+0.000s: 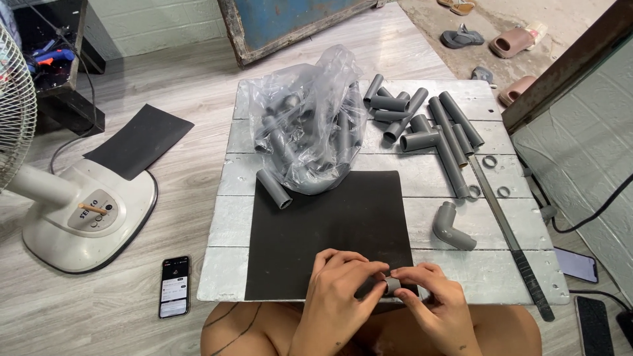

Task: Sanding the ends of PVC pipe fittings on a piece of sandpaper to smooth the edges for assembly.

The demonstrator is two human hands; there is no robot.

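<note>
My left hand (339, 293) and my right hand (435, 303) meet at the near edge of a black sandpaper sheet (330, 224) on a low silver-painted wooden table (224, 264). Both pinch a short grey pipe piece (393, 284) between their fingertips, its open end turned toward me. A grey elbow fitting (451, 228) lies just right of the sheet. A clear plastic bag of grey pipe pieces (310, 125) sits at the far side, with one pipe (273, 188) sticking out onto the sheet.
Loose grey pipes and a tee fitting (428, 125) lie at the table's far right, with small rings (489, 161) and a long saw blade (508, 231). A floor fan (79, 204) and a phone (175, 285) are on the left; another black sheet (142, 138) lies on the floor.
</note>
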